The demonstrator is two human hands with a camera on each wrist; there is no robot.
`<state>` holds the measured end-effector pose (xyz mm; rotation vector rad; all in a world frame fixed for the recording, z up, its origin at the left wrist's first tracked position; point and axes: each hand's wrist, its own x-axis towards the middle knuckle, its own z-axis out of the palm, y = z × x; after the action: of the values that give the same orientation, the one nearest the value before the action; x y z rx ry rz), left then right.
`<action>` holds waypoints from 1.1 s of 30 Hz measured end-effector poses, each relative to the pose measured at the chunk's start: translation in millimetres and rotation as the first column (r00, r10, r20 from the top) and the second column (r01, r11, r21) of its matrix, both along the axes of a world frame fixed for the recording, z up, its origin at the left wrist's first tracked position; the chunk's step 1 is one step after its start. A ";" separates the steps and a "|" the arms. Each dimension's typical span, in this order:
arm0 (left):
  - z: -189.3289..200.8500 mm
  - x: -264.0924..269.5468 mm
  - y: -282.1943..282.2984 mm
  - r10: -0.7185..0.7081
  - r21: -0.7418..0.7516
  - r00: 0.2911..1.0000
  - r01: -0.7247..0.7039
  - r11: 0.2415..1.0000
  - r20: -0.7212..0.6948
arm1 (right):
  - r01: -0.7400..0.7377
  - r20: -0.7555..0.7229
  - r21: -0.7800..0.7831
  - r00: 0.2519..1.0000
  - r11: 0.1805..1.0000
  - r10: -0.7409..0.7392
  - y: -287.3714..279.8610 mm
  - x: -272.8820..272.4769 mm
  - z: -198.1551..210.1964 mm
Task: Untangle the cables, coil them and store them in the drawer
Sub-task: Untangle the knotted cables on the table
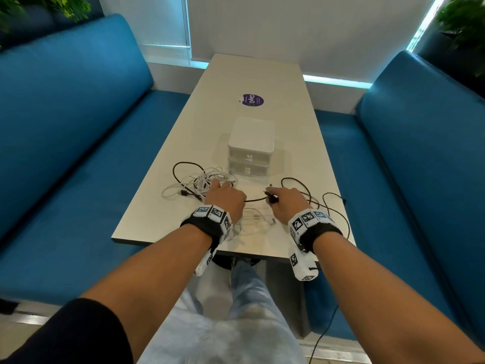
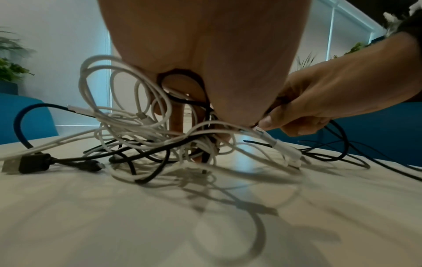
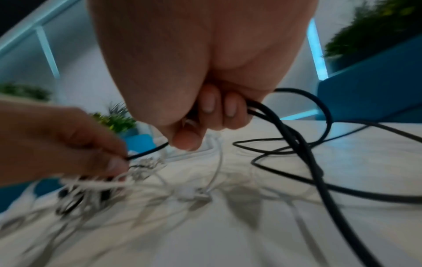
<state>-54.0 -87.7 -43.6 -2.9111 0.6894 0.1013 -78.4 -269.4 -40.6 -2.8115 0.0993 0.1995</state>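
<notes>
Tangle: white and black cables [image 1: 202, 183] heaped on the table [image 1: 262, 74], left of the drawer unit's [image 1: 250, 148] near face.
Black cable [image 1: 256, 199]: taut stretch between the hands, long axis left to right; slack loops lie near right.
Left hand [image 1: 224, 199]: fingers down in the tangle, curled round strands.
Right hand [image 1: 287, 203]: fingers curled, pinching the black cable.
Drawers: both closed, fronts facing near.
</notes>
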 end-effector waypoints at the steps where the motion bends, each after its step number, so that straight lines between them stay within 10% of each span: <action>1: 1.5 -0.8 -2.7 -0.003 0.007 1.000 0.003 1.000 -0.008 | -0.048 -0.014 -0.021 0.999 0.999 0.048 5.3 -0.2 -0.8; 19: -1.2 2.3 28.0 0.045 -0.113 0.997 -0.052 0.992 -0.058 | 0.192 -0.002 -0.009 0.981 0.981 -0.192 -35.8 4.5 4.9; 33: -0.5 -7.8 13.3 0.024 -0.053 1.000 -0.023 0.998 0.010 | -0.137 0.036 0.089 0.990 0.987 0.134 42.8 -0.7 -5.5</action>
<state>-61.8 -74.4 -44.1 -2.9686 0.6665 0.0715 -79.1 -226.5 -46.0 -2.7304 -0.1063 0.1883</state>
